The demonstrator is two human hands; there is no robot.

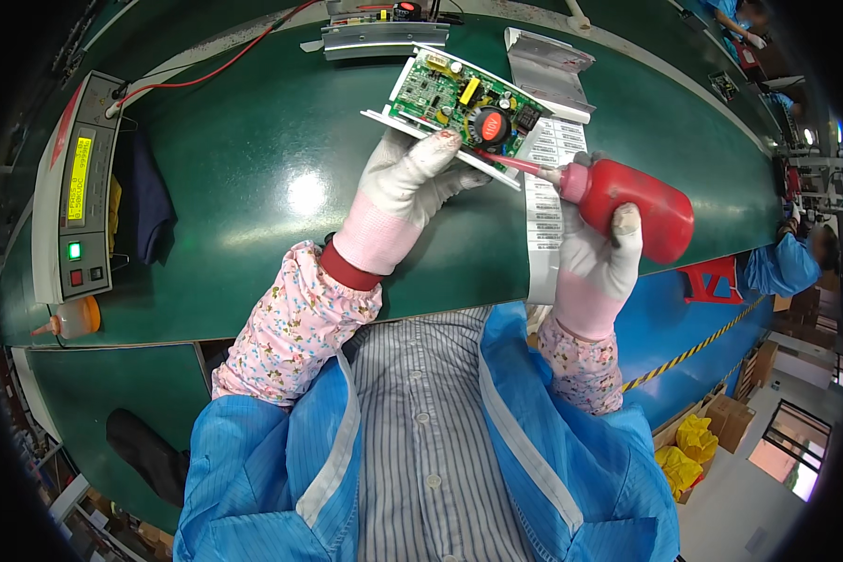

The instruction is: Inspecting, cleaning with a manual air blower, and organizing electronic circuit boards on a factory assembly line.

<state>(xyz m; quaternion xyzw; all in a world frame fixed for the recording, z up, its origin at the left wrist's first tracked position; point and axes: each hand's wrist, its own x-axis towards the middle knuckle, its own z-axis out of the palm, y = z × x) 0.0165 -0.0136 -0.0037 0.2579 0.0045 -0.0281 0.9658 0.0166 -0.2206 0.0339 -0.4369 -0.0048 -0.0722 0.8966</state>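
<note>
A green circuit board in a silver metal frame is tilted up over the table, held at its near edge by my left hand in a white glove. Its thumb lies on the frame's near rail, and the other fingers are partly hidden under it. My right hand, also gloved, is closed round a red squeeze bottle. The bottle lies sideways, its thin nozzle pointing left at the board's lower right edge, close to a round black coil with a red label. Whether the nozzle tip touches the board I cannot tell.
A green worktable spans the view. Left stands a test instrument with a red lead, beside a dark cloth and an orange-capped bottle. Beyond the board are metal housings; a label sheet lies near the bottle.
</note>
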